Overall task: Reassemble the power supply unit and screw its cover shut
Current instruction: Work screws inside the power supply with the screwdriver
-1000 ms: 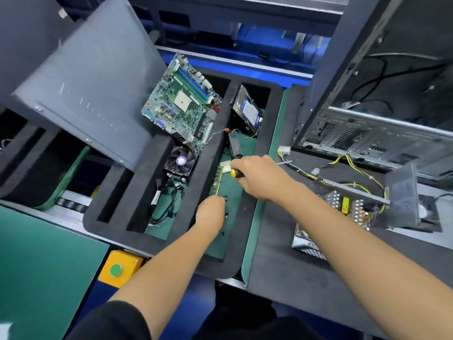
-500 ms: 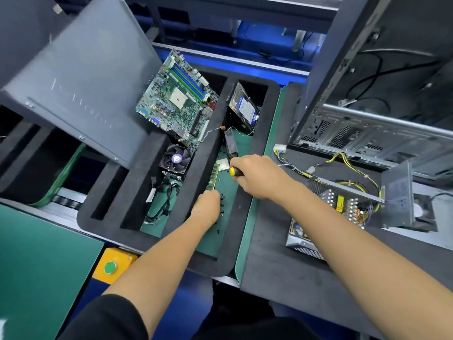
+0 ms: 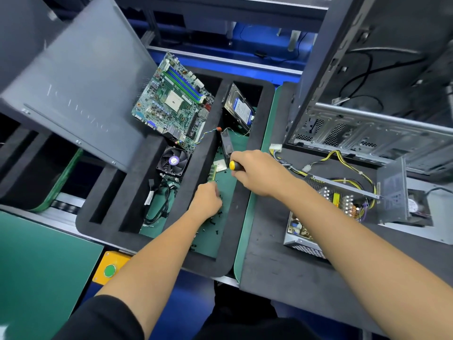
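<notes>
Black sleeve [image 3: 98, 317] showed at the bottom edge, and both bare forearms reached forward from it. Nearest on the left sat a yellow box with a green button [image 3: 109, 270], beside a green mat [image 3: 36, 266].

The left hand [image 3: 205, 200] was down in the right-hand slot of the black foam tray [image 3: 255, 143], its fingers curled downward among the small dark screws [image 3: 215, 223] scattered on the green floor of that slot — whether it pinched one, I could not tell. Just beyond it, the right hand [image 3: 257, 175] was wrapped around a screwdriver [image 3: 235, 165], whose yellow-capped black handle stuck out toward the left above the same slot.

To the right, on the dark work surface [image 3: 282, 278], lay the power supply [image 3: 326, 212] — open, its circuit parts and coils exposed, with yellow and black wires [image 3: 343, 155] looping off toward a white plug. Its grey metal cover [image 3: 392, 190] stood tilted up at the far right end, not closed.

Further back in the tray lay a memory stick [image 3: 212, 172], a cooling fan [image 3: 173, 161], a green motherboard [image 3: 175, 101] leaning at an angle, and a hard drive [image 3: 239, 107]. A large grey panel [image 3: 73, 77] rested across the left, and the empty computer case [image 3: 367, 94] stood at the far right.
</notes>
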A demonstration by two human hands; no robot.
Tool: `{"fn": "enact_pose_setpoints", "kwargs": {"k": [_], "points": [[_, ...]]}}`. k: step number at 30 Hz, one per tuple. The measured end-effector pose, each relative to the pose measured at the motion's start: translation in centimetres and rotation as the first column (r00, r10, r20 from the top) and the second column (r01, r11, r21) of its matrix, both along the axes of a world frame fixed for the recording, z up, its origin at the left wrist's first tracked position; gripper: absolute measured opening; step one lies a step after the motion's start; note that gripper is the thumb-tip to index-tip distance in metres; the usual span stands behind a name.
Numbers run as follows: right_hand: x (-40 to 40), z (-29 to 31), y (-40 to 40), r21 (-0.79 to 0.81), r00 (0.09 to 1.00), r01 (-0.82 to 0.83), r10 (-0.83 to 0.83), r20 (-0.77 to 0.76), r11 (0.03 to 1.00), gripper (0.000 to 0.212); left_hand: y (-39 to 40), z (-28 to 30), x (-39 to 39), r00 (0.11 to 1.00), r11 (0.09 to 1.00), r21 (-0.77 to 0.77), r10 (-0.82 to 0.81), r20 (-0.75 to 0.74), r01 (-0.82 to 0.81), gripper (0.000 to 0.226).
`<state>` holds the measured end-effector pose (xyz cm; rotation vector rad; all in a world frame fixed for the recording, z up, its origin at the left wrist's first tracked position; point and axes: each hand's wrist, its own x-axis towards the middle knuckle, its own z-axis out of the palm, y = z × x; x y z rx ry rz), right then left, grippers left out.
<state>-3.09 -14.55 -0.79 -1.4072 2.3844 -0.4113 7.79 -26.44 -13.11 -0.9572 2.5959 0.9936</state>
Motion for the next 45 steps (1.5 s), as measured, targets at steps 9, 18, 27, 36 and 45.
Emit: {"fn": "enact_pose_setpoints", "kwargs": {"k": [9,18,27,36,45], "points": [[-0.5,2.7,0.2,-0.359,0.974,0.223,-0.219,0.053,0.906,0.035,-0.6,5.4,-2.9,0.871,0.857,0.500,0.339,-0.355,-0.129,0.012],[-1.8,10.1,4.3,-0.614,0.842,0.535,-0.426,0.331,0.580,0.031,2.4,12.1,-5.2,0.839,0.631,0.744,0.267,-0.474,0.220,0.015],[-1.1,12.9,11.8,-0.640,0.775,0.584,-0.578,0.256,0.500,0.032,7.5,14.3,-7.0,0.850,0.545,0.745,0.105,-0.517,0.385,0.016],[-0.4,12.7,18.6,-0.654,0.731,0.616,-0.628,0.267,0.438,0.034,14.0,15.3,-8.1,0.834,0.540,0.687,-0.050,-0.550,0.486,0.019],[-0.7,12.5,25.1,-0.639,0.735,0.627,-0.610,0.296,0.445,0.034,20.7,14.2,-7.7,0.870,0.483,0.773,0.044,-0.491,0.412,0.013]]}}
